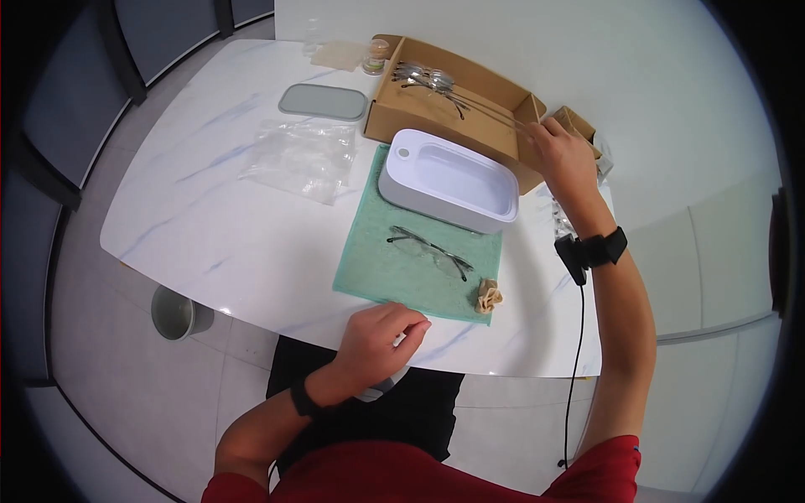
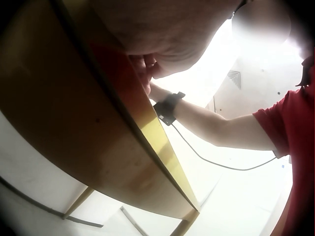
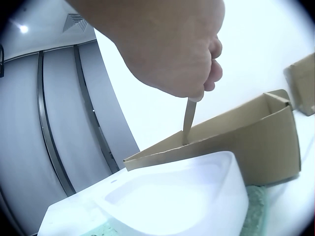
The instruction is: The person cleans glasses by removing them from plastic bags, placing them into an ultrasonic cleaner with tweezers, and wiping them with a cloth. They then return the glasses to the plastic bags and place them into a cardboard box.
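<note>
My right hand [image 1: 566, 163] pinches the end of long thin metal tweezers [image 1: 495, 115] over the cardboard box [image 1: 402, 120]. The tweezers' far end lies by several pairs of glasses [image 1: 428, 78] inside the box; whether it touches them I cannot tell. From the right wrist view, my right hand [image 3: 172, 54] holds the tweezers [image 3: 189, 118] pointing down into the box [image 3: 246, 147]. Loosely curled and holding nothing visible, my left hand [image 1: 377, 344] rests at the table's front edge. One pair of glasses [image 1: 429, 246] lies on the green cloth [image 1: 369, 260].
A white open-topped cleaner [image 1: 453, 178] stands on the cloth's back part, against the box side. A crumpled tan piece [image 1: 488, 297] lies at the cloth's right corner. Left of these are a clear plastic bag [image 1: 306, 159], a grey lid [image 1: 323, 101] and small jars [image 1: 375, 63].
</note>
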`<state>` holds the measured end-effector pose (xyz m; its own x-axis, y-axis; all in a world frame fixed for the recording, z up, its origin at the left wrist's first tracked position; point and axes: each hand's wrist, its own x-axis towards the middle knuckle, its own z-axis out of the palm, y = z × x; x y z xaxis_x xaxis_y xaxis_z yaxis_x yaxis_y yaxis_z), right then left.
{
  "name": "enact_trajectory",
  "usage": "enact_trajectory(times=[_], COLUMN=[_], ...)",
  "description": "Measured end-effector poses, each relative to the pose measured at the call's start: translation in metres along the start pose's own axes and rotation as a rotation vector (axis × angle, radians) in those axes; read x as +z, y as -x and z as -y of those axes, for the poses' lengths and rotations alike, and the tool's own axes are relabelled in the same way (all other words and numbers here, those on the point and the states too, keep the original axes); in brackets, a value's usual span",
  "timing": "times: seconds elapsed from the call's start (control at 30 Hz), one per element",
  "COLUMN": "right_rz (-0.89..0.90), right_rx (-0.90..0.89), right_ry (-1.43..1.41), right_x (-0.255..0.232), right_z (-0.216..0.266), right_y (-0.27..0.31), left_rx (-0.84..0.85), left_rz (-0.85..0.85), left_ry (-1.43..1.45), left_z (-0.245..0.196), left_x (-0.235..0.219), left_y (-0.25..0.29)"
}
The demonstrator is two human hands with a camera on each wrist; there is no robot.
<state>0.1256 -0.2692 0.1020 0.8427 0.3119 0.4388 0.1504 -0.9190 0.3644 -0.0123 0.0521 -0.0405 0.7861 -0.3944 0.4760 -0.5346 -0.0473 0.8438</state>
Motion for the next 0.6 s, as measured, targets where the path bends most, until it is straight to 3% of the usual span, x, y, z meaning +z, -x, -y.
enact_trajectory(times=[0.13,0.27,0.4,0.6], right_rz=[-0.150,-0.092,0.006,0.114], right_rx=[0.070,0.265,0.225,0.077], right_ry=[-0.167,-0.250,-0.239,-0.100], right_x=[-0.035,-0.107,-0.134,-0.124], right_z=[-0.005,0.009,0.026,0.033], right_y=[0.030,0.078,0.118,0.131], left_rx=[0.052,0.057,0.065,0.047], left_rz=[-0.005,-0.037,-0.029,-0.026], left_ry=[-0.034,-0.008,-0.015,-0.031], left_z=[-0.001,0.001,0.000,0.001], left_x=[-0.003,0.000,-0.001,-0.001], left_y=[-0.003,-0.002,-0.001,0.001])
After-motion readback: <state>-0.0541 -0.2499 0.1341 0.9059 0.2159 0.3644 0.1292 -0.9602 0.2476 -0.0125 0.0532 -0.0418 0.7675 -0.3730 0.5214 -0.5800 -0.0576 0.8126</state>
